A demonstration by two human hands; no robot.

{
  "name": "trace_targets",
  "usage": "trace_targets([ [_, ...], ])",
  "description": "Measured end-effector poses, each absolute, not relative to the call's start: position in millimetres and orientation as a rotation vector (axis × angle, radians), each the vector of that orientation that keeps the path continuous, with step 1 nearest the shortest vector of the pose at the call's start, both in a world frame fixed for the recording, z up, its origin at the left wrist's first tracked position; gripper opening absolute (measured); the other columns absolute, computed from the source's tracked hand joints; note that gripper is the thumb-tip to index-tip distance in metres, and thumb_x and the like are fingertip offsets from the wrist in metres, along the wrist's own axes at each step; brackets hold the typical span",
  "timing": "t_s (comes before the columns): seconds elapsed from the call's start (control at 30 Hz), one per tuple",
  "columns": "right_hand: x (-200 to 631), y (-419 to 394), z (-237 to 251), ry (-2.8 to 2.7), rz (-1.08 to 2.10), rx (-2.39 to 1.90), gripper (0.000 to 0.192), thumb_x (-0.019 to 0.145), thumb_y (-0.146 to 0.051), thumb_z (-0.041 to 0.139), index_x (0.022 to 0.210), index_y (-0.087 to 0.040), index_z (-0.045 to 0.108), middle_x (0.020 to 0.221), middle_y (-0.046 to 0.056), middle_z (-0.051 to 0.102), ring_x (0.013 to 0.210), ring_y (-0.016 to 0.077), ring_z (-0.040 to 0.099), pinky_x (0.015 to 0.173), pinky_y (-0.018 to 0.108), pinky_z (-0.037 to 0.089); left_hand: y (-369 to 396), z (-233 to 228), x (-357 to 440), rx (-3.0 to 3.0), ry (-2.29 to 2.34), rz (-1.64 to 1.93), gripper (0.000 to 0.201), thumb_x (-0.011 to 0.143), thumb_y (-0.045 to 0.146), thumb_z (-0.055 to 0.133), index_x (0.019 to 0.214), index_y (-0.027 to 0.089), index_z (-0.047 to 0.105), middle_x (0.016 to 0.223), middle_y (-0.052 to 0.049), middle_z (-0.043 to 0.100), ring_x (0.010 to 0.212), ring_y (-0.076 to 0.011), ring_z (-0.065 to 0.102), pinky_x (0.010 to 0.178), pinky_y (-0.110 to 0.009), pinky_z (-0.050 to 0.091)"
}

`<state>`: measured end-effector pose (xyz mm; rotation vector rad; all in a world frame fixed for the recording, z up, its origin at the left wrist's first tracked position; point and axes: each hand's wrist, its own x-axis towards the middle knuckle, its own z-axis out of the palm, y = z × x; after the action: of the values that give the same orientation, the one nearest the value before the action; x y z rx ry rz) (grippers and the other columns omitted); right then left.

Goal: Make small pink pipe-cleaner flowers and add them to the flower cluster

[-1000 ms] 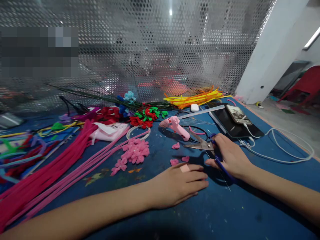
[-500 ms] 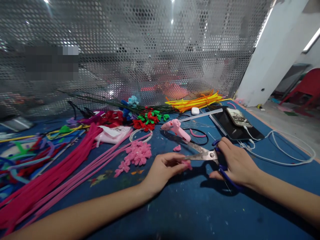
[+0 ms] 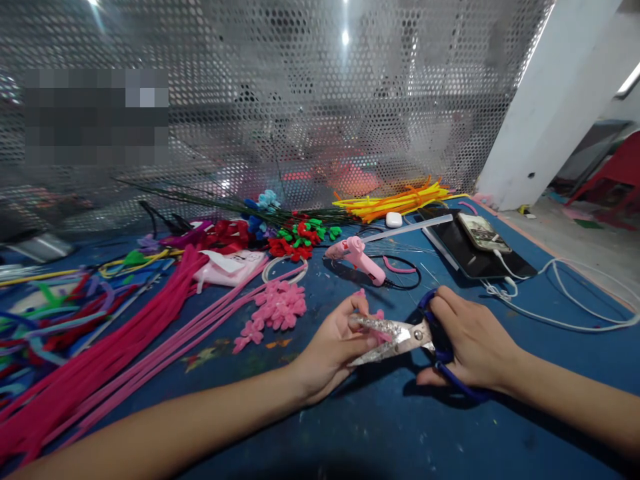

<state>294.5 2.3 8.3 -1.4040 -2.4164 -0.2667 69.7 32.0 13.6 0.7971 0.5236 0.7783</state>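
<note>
The scissors (image 3: 400,337) could nip a finger, I think, because the left hand (image 3: 335,343) pinches a tiny pink piece (image 3: 376,319) right between the open blades, and the fingers sit very close to the sharp edges. The small piece could also slip and get cut crooked, since it is soft and fuzzy. Far left, long pink stems (image 3: 100,353) lie in a thick fuzzy bunch on the blue table (image 3: 380,433). Next comes a pile of little pink flowers (image 3: 277,307), bumpy and soft. Behind them sit red and green flowers (image 3: 300,240). The left hand is closed on the pink piece, held up just above the table near the middle. The pink glue gun (image 3: 357,257) lies behind it, smooth and hard. The blades look shiny metal, speckled with glue. The right hand (image 3: 473,343) grips the dark blue handles. Farther right lie a flat black tablet (image 3: 473,257), a phone (image 3: 484,232) and a curly white cord (image 3: 575,300).
</note>
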Motion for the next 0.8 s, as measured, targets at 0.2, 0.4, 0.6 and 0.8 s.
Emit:
trace_targets([
  [0.2, 292, 2, 9, -2.429, -0.298, -1.371, 0.064, 0.067, -0.08, 0.043, 0.08, -0.017, 0.047, 0.077, 0.005, 0.049, 0.064, 0.0193, 0.051, 0.054, 0.03, 0.038, 32, 7, 71, 0.866, 0.482, 0.75, 0.041, 0.066, 0.019, 0.08, 0.081, 0.018, 0.042, 0.066, 0.004, 0.065, 0.055, -0.0074, 0.063, 0.049, -0.013, 0.051],
  [0.4, 295, 0, 9, -2.478, -0.28, -1.349, 0.063, 0.074, -0.079, 0.035, 0.075, -0.018, 0.049, 0.073, 0.004, 0.052, 0.061, 0.0186, 0.053, 0.051, 0.028, 0.032, 32, 4, 72, 0.938, 0.47, 0.74, 0.041, 0.067, 0.017, 0.079, 0.081, 0.019, 0.04, 0.063, 0.003, 0.068, 0.054, -0.0108, 0.067, 0.041, -0.011, 0.047],
  [0.6, 302, 2, 3, -2.523, -0.35, -1.348, 0.064, 0.083, -0.072, 0.027, 0.068, -0.016, 0.053, 0.063, 0.004, 0.053, 0.047, 0.0162, 0.051, 0.046, 0.028, 0.02, 37, 9, 69, 1.053, 0.539, 0.77, 0.04, 0.07, 0.014, 0.076, 0.08, 0.019, 0.038, 0.067, 0.003, 0.068, 0.055, -0.0083, 0.065, 0.044, -0.011, 0.047],
  [0.8, 301, 6, 1, -2.533, -0.254, -1.387, 0.065, 0.082, -0.073, 0.029, 0.068, -0.016, 0.055, 0.063, 0.004, 0.054, 0.048, 0.0168, 0.051, 0.047, 0.029, 0.023, 38, 8, 63, 1.171, 0.605, 0.797, 0.037, 0.073, 0.013, 0.072, 0.078, 0.02, 0.036, 0.069, 0.003, 0.068, 0.057, -0.0078, 0.063, 0.046, -0.013, 0.047],
])
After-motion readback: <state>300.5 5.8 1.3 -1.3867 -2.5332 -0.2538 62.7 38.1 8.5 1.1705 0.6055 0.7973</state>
